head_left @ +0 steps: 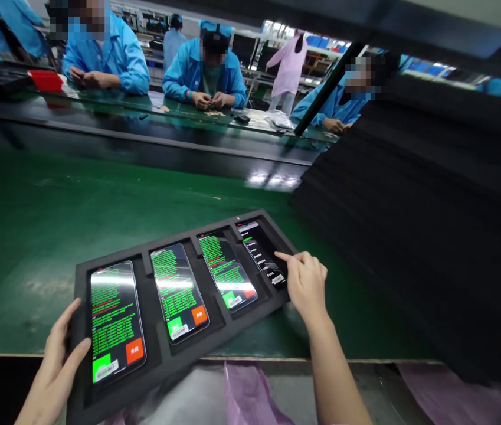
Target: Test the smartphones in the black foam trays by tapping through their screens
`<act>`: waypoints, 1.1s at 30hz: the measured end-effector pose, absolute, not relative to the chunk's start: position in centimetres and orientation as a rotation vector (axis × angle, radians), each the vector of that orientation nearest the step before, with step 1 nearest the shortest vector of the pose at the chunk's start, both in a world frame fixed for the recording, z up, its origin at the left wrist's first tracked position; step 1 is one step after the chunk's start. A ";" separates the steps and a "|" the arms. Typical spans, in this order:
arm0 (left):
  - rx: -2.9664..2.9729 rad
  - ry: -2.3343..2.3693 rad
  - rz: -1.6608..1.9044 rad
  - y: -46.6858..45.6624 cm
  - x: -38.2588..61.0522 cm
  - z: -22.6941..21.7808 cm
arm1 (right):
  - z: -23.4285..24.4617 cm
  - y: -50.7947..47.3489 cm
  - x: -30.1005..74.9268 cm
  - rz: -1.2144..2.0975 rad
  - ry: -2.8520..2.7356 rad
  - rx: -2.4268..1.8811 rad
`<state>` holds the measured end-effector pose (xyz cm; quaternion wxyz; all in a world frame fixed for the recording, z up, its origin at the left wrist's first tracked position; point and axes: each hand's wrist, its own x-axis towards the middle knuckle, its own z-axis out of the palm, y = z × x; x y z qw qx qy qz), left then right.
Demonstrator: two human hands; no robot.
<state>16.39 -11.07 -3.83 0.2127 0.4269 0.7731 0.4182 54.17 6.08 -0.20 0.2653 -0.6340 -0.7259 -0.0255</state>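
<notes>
A black foam tray (228, 337) lies tilted over the front edge of the green table, with several smartphones in its compartments. My left hand (58, 354) grips its left end, thumb over the rim. The left phone (117, 319), the second phone (179, 292) and the third phone (227, 268) show lines of green text with green and red boxes at the bottom. On the rightmost phone (261, 257) is a dark screen with a white list. My right hand (307, 280) holds nothing; its index finger points onto that screen, the other fingers curled.
A large stack of black sheets or trays (431, 206) rises at the right on the green table (33, 236). Beyond a dark raised strip (144, 139), several people in blue coats sit at work. A red bin (46, 81) stands at the far left.
</notes>
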 end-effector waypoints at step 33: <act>1.086 1.969 1.125 -12.0 16.5 -3.8 | -1.0 -2.9 43.3 0.113 -2.265 -0.908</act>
